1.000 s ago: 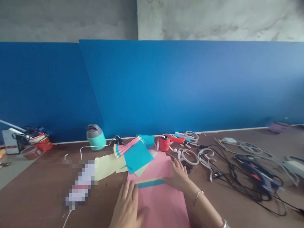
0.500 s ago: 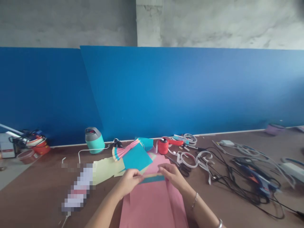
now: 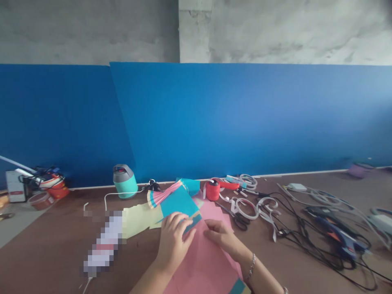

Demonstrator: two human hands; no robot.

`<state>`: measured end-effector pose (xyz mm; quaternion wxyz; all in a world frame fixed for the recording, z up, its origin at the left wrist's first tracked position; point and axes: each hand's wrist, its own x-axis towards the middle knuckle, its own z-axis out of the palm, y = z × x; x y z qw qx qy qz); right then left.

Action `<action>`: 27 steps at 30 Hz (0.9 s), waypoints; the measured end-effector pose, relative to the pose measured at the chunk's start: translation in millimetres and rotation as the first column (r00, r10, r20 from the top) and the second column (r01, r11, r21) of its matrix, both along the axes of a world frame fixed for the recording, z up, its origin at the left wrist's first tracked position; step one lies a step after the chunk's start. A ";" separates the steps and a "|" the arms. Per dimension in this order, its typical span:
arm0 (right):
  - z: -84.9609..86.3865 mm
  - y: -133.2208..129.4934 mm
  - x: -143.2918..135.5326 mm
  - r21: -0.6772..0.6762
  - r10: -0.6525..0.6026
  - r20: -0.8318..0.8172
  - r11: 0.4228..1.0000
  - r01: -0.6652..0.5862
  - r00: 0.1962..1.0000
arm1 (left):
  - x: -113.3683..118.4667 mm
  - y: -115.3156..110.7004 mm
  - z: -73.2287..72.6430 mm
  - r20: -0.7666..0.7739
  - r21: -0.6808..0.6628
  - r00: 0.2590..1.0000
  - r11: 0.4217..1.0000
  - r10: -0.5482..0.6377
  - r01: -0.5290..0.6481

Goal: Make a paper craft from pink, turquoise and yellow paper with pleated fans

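Thin pink paper sheet [image 3: 203,261] lying flat on the brown table [image 3: 55,253], near the front edge, with a narrow strip [image 3: 192,223] of teal and yellow paper at its far end. Probably very light, soft and easy to crease or tear — best taken by the edge or a corner, with fingertips only, not pressed hard. Left hand [image 3: 174,241] curled over the strip, fingers pinching its end. Right hand [image 3: 221,236] resting just beside, fingers bent and close together on the pink paper; hard to tell if gripping anything. Behind: a teal sheet [image 3: 177,202], pale yellow sheets [image 3: 137,214], a pleated pink fan [image 3: 161,195] — all overlapping. Further right, scissors [image 3: 237,218], a red roll [image 3: 212,190] and tangled cables [image 3: 321,228].
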<state>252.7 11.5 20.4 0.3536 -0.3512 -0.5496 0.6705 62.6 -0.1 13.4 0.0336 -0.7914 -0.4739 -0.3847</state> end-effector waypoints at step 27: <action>-8.0 3.6 3.8 -0.022 -0.022 0.068 0.999 0.024 0.997 | -13.6 8.7 4.9 0.306 -0.547 0.951 0.826 0.049 0.134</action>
